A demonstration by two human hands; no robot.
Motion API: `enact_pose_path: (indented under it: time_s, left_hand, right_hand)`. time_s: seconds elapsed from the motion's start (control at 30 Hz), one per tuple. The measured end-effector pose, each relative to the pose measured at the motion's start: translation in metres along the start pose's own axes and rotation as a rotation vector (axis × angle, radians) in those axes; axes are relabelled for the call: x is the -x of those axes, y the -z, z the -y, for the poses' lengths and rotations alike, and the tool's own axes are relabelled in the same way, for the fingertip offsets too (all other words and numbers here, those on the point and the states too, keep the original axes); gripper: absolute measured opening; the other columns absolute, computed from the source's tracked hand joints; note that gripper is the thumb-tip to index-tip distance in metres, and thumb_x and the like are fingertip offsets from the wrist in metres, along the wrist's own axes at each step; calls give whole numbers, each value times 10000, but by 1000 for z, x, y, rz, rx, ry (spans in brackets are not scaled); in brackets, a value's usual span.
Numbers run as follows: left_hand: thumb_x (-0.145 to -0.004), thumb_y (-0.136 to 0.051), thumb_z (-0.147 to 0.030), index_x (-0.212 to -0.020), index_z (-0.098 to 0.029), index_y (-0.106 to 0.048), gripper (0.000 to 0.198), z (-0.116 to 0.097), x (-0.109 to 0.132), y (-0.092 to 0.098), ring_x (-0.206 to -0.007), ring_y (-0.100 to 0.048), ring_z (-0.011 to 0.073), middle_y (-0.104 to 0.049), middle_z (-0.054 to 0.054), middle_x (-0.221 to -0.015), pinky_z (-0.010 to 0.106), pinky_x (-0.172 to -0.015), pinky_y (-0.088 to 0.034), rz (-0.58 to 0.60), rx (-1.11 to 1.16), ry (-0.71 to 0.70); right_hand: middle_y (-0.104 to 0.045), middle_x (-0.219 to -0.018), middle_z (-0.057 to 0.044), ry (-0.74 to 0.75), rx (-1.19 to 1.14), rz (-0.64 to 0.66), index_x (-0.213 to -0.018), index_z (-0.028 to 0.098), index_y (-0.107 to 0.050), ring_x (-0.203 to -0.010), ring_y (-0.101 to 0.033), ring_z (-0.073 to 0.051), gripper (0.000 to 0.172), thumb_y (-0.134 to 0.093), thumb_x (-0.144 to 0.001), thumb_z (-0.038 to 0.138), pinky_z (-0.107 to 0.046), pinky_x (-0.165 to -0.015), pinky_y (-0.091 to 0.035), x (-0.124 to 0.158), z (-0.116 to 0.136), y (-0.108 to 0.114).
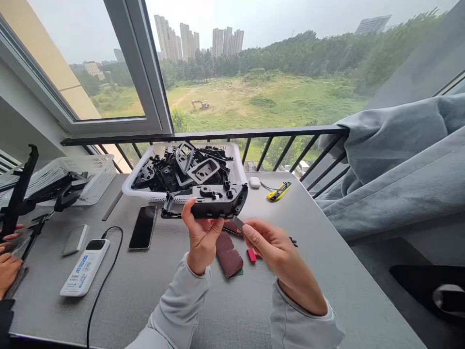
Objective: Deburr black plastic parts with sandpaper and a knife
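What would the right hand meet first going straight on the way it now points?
Probably the black plastic part held in the left hand, just beyond the small blade the right hand pinches; depth unclear.

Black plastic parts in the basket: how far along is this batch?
Done: unclear, though the second white basket seems to hold a few black pieces. In hand: the left hand grips a black plastic part, and the right hand holds a small flat blade at its edge. Remaining: the nearer white basket is heaped with black plastic parts.
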State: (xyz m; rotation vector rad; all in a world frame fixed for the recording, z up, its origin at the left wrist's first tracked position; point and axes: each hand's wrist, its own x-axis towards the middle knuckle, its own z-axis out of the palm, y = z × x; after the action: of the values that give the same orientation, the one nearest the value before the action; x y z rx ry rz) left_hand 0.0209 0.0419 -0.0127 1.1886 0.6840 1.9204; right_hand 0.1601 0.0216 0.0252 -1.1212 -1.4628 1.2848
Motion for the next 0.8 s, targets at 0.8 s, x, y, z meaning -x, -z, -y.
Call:
enact_pose_path:
  time_s: [0.8]
  left_hand:
    - [-742, -750, -244, -1291, -434, -364, 698, -5, -2, 3, -846, -625, 136, -578, 6, -1110, 253, -710, -556, -34, 46, 93]
  right_hand:
    - [-362, -531, 59, 0, -52, -31, -747, 181, -606, -451, -287, -78, 391, -556, -842, 557, -228, -403, -227, -3, -5, 2]
